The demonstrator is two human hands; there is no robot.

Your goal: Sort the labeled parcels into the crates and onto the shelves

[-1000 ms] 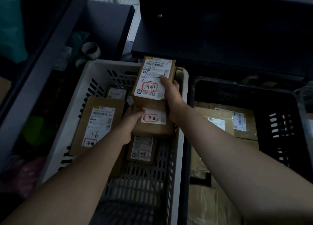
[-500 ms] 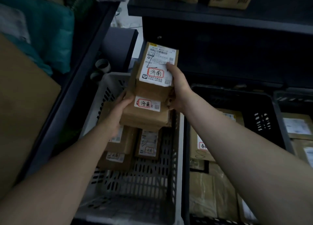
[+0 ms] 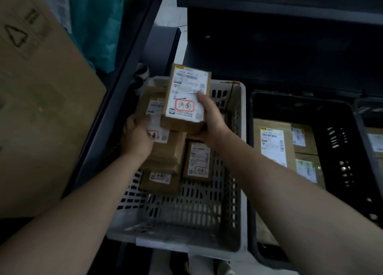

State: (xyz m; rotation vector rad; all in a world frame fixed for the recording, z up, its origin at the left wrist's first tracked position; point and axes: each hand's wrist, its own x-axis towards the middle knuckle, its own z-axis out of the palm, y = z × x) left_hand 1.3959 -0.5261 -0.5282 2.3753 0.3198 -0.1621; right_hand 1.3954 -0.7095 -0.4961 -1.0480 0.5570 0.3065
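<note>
My right hand [image 3: 211, 119] grips a small brown parcel [image 3: 186, 88] with a white label and a red-circled mark, thumb pressed on the label. Under it, my left hand [image 3: 136, 138] holds a second brown labeled parcel [image 3: 165, 146] by its left edge. Both parcels hover over the white slotted crate [image 3: 238, 150]. Two more labeled parcels lie in that crate: one [image 3: 199, 163] to the right and one [image 3: 159, 180] below the held stack.
A black crate [image 3: 339, 142] on the right holds several labeled parcels [image 3: 273, 144]. A large cardboard box [image 3: 37, 109] and a teal bag [image 3: 97, 26] sit on the left shelf. A dark shelf [image 3: 279, 11] with boxes runs across the top.
Both hands have kept hold of the two parcels. The lower parcel has slid left under the upper one, and the stack sits lower in view as the camera tilted up.
</note>
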